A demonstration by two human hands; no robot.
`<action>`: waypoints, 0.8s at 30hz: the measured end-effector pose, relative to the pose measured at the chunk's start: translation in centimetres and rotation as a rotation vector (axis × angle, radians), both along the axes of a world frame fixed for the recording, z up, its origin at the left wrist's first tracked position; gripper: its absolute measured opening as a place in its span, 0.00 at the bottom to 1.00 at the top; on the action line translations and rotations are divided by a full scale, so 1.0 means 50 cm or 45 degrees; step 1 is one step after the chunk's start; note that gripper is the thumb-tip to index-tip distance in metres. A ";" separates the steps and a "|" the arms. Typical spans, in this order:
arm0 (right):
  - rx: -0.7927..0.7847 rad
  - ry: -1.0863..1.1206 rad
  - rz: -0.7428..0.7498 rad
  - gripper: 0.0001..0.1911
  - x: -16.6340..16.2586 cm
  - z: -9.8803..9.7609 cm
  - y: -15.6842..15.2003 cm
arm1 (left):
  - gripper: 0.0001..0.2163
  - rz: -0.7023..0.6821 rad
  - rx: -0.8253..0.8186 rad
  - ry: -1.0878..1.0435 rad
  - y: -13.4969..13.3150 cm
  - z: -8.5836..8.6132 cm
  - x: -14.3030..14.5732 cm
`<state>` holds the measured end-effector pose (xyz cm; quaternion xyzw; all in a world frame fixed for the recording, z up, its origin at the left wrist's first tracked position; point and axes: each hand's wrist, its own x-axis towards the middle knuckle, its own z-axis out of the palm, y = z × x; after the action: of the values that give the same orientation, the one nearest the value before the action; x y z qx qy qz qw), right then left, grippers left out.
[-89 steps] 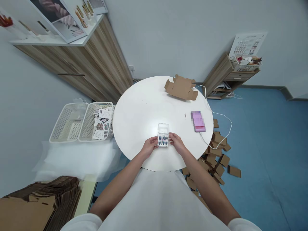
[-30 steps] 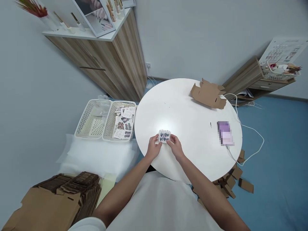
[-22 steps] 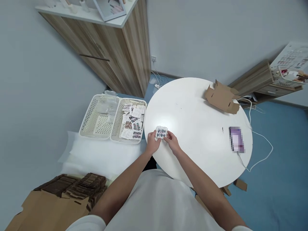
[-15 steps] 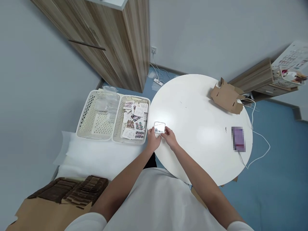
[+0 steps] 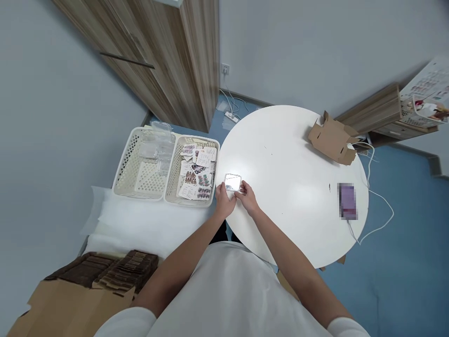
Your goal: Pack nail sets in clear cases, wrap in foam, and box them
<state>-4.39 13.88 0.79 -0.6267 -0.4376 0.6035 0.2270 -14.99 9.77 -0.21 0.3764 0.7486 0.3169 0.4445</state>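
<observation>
Clear case [image 5: 232,182] (lid shut, glare on top) gripped at the table's [image 5: 287,154] left edge between fingers of left hand [image 5: 223,201] and right hand [image 5: 248,199], just beside the card basket [image 5: 189,202].

The scene is brightly, evenly lit from overhead. A soft sheen is spread across the round white table [image 5: 287,154], and the small clear plastic case [image 5: 232,182] is washed out by glare. Straight lines are bowed near the edges; the flat purple object [image 5: 347,201] is pixelated.
</observation>
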 end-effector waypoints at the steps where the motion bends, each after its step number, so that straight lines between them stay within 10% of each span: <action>1: -0.012 0.008 0.001 0.38 0.005 0.001 -0.001 | 0.33 0.010 -0.007 0.001 -0.003 0.004 0.003; 24: 0.175 0.125 0.201 0.22 0.135 0.016 -0.175 | 0.20 0.363 -0.025 0.194 -0.276 0.039 0.031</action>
<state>2.35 5.12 1.57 -0.5430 -0.5144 0.6179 0.2423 -13.42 -4.01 1.76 0.2851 0.8290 0.3397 0.3406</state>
